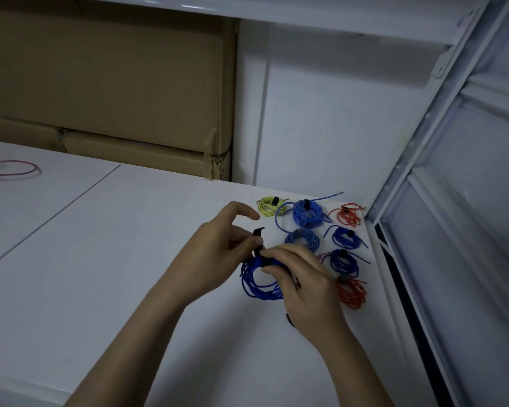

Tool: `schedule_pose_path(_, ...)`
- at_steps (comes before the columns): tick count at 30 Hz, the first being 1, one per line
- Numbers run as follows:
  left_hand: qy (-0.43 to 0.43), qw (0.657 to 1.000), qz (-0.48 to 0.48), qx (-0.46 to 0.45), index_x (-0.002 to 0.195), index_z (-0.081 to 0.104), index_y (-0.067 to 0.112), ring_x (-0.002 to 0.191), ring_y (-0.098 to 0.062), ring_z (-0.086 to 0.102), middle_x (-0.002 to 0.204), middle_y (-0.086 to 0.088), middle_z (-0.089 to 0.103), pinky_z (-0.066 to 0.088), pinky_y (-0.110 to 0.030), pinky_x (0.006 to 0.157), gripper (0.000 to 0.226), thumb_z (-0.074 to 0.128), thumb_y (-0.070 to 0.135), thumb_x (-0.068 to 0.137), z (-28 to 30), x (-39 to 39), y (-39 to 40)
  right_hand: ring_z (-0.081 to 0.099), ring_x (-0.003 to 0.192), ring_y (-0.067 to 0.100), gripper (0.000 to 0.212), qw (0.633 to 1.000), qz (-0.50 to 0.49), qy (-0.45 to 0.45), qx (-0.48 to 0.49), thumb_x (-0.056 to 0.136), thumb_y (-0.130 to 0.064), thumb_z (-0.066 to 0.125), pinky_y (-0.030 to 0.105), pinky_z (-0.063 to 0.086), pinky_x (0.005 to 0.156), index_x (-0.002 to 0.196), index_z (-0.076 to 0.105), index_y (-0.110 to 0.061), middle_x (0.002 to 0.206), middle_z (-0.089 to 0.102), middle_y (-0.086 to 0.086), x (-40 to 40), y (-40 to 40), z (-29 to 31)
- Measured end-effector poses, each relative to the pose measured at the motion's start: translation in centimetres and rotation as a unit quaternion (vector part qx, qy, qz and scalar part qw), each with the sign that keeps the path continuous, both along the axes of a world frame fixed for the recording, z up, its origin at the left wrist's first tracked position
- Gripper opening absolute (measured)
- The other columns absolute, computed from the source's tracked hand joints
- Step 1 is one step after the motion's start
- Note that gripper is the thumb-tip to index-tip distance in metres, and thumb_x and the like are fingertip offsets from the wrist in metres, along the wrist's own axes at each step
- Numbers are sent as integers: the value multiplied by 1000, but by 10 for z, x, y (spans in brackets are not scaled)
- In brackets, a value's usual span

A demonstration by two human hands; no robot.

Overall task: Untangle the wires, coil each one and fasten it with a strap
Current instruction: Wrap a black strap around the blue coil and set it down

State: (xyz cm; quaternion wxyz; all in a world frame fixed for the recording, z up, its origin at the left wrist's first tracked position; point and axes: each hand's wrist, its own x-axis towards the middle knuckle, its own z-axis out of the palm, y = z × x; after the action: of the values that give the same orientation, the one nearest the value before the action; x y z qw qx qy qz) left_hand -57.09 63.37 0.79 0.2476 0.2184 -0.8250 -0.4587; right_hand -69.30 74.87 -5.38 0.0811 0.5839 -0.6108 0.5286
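A coil of dark blue wire is held just above the white table. My right hand grips the coil at its top, where a black strap wraps it. My left hand pinches the strap's free end, which sticks up between the two hands. Beyond my hands lie several strapped coils: a yellow coil, a large light blue coil, a smaller light blue coil, two dark blue coils and two red coils.
A loose red wire lies at the table's far left. Cardboard boxes stand behind the table. A white metal frame runs along the right edge, close to the coils. A white shelf hangs overhead.
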Motion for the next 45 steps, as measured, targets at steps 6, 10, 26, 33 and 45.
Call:
schedule_pose_path(6, 31, 999, 38, -24, 96, 58, 21, 70, -2, 67, 77, 15, 72, 52, -17, 67, 10, 59, 12, 93, -4, -7, 10, 54, 102, 1, 18, 1000, 8, 6, 17, 93, -12, 52, 13, 47, 86, 104, 65, -7, 109, 52, -2, 0, 0, 6)
schedule_pose_path(10, 56, 998, 29, 27, 93, 60, 15, 74, -9, 70, 78, 7, 75, 55, -24, 71, 7, 61, 8, 91, -5, -9, 13, 56, 99, 2, 17, 1000, 6, 14, 22, 90, -8, 53, 13, 47, 86, 101, 67, -8, 106, 57, -4, -1, 3, 6)
schedule_pose_path(26, 126, 986, 35, -102, 87, 68, 21, 83, -5, 63, 85, 12, 66, 48, -12, 74, 12, 61, 12, 90, -14, -7, 26, 68, 70, 6, 15, 964, -33, -256, 65, 74, -11, 79, 20, 55, 67, 75, 71, -24, 73, 72, -9, 7, 14, 33)
schedule_pose_path(33, 128, 970, -33, -202, 93, 68, 12, 89, -6, 60, 91, 13, 63, 47, -18, 77, 19, 52, 24, 94, -10, -2, 22, 70, 76, 11, 25, 943, -19, -332, 26, 75, -6, 76, 26, 56, 72, 77, 73, -31, 76, 73, -9, 6, 17, 33)
schedule_pose_path(45, 99, 987, -24, -126, 88, 63, 14, 88, -12, 62, 91, 6, 60, 55, -22, 80, 20, 71, -2, 80, -16, -1, 22, 69, 89, 16, 28, 966, 21, -256, 29, 86, 1, 65, 31, 56, 77, 97, 72, -24, 91, 73, -8, 0, 22, 22)
